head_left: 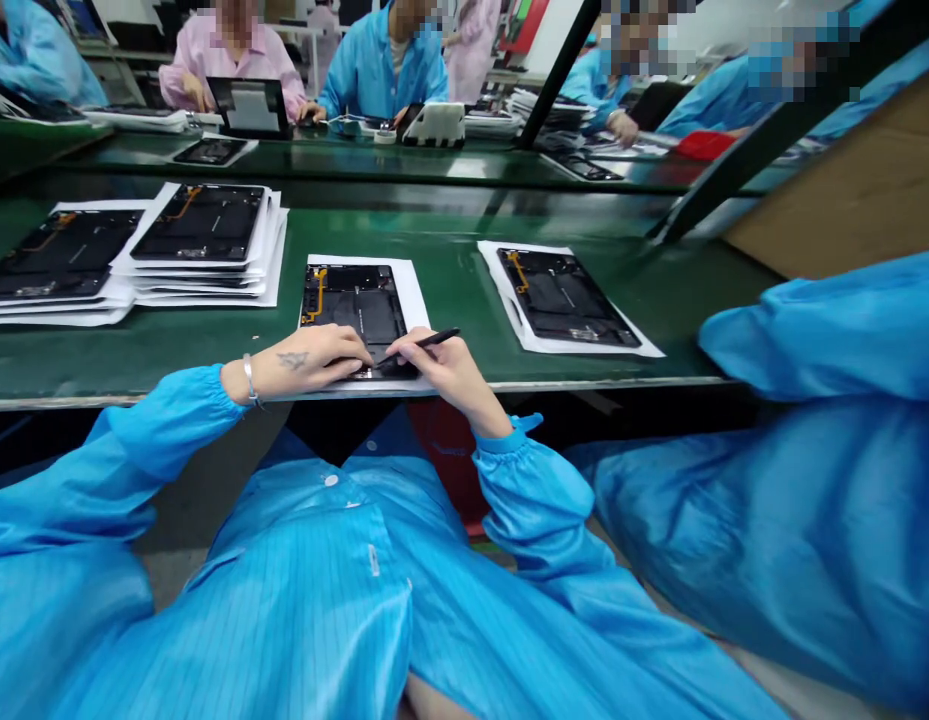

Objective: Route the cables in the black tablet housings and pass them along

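Note:
In front of me an opened tablet (368, 310), its dark inside facing up with an orange ribbon cable at the upper left, lies on white sheets at the table's front edge. My left hand (305, 357) rests on the tablet's lower left part. Its fingers stretch toward the bottom edge and hold nothing that I can see. My right hand (447, 368) grips a slim black pen-shaped tool (436, 339), closed around it. The tool slants down to the left, its tip at the tablet's lower edge close to my left fingertips.
Another opened tablet (569, 298) lies on white paper to the right. Two stacks of tablets and paper, one nearer (201, 225) and one at far left (63, 252), stand on the green table (449, 230). A co-worker's blue sleeve (824, 330) is at the right; several people sit opposite.

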